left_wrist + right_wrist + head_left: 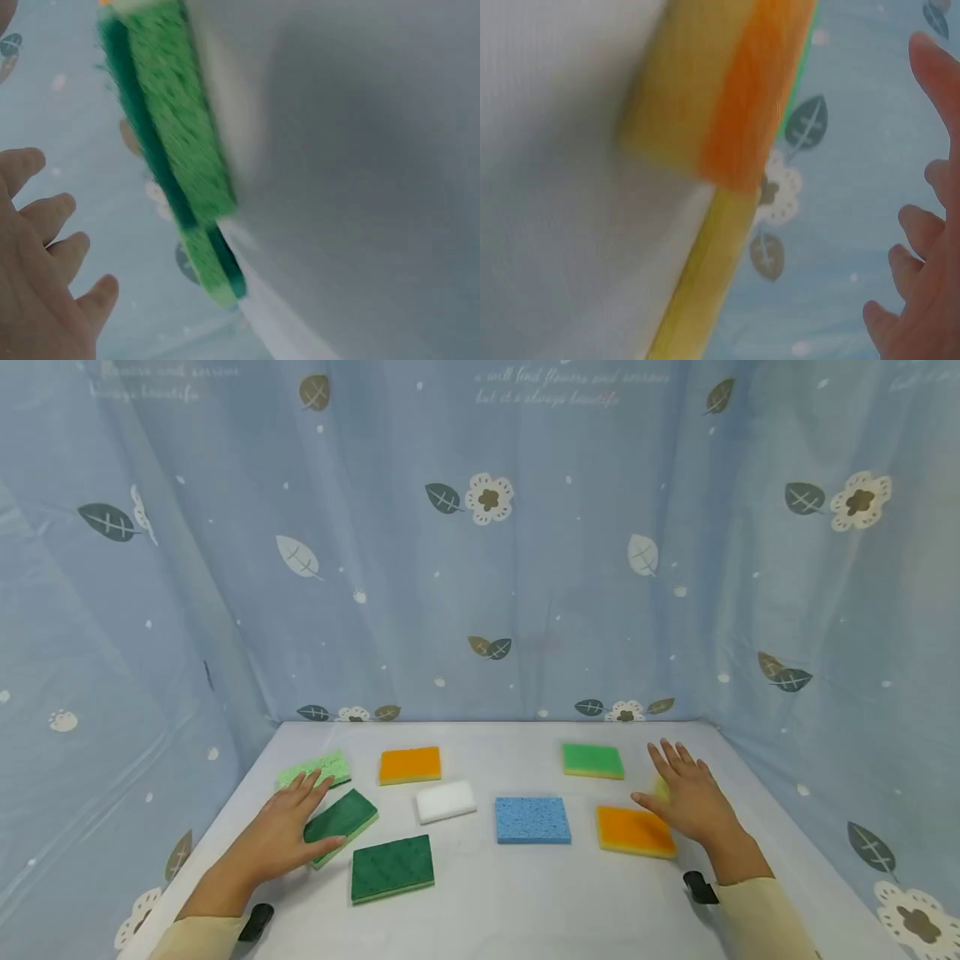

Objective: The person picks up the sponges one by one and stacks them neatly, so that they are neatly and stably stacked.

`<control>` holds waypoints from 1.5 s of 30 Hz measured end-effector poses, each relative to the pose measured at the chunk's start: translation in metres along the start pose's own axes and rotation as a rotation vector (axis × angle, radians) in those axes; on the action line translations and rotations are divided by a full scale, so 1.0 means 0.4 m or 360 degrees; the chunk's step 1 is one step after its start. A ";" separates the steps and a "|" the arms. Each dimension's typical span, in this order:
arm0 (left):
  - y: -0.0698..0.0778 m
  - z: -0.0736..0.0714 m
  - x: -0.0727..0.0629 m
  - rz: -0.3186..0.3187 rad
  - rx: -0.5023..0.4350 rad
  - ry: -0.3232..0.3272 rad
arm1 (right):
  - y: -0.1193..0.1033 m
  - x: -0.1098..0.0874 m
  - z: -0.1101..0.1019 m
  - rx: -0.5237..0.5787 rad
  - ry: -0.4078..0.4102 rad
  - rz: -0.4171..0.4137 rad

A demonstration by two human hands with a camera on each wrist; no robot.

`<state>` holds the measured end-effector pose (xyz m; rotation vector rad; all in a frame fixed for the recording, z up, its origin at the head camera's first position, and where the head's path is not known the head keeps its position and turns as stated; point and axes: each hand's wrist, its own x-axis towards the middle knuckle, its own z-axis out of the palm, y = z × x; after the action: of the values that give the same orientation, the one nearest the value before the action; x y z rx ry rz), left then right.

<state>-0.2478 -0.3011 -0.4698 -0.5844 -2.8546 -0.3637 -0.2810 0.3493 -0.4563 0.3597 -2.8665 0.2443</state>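
Observation:
My left hand [279, 833] hovers with spread fingers over the left side of the white table, holding nothing. Beneath and beside it lie a light green sponge [330, 766], partly hidden by the fingers, and a tilted dark green scouring sponge [347, 817]. Another dark green scouring sponge [392, 868] lies just right of them. On the right side, my right hand [693, 802] is held above the table, fingers spread and nothing in its grasp. It is nearest to an orange sponge [636, 832] with a yellow underside and a yellow sponge [662, 788], mostly hidden behind the hand.
An orange sponge [409, 766], a white sponge [446, 802], a blue sponge [532, 820] and a green sponge [592, 760] lie across the middle and back of the table [495, 910]. A blue patterned curtain [555, 585] hangs behind and along both sides.

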 end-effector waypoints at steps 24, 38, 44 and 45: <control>0.190 0.047 0.199 0.0246 0.0023 -0.0197 | -0.227 0.045 0.087 0.0517 -0.0265 -0.0230; 0.235 0.091 0.297 0.0168 -0.0148 -0.0410 | -0.258 0.079 0.116 0.0625 -0.0451 -0.0218; 0.237 0.099 0.308 0.0162 -0.0208 -0.0513 | -0.267 0.079 0.136 0.0627 -0.0459 -0.0203; 0.239 0.099 0.308 0.0160 -0.0226 -0.0517 | -0.267 0.079 0.140 0.0623 -0.0449 -0.0200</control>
<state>-0.3259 -0.1609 -0.4580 -0.8847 -3.1065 -0.4985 -0.2947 0.2295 -0.4874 0.6944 -3.0411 0.7936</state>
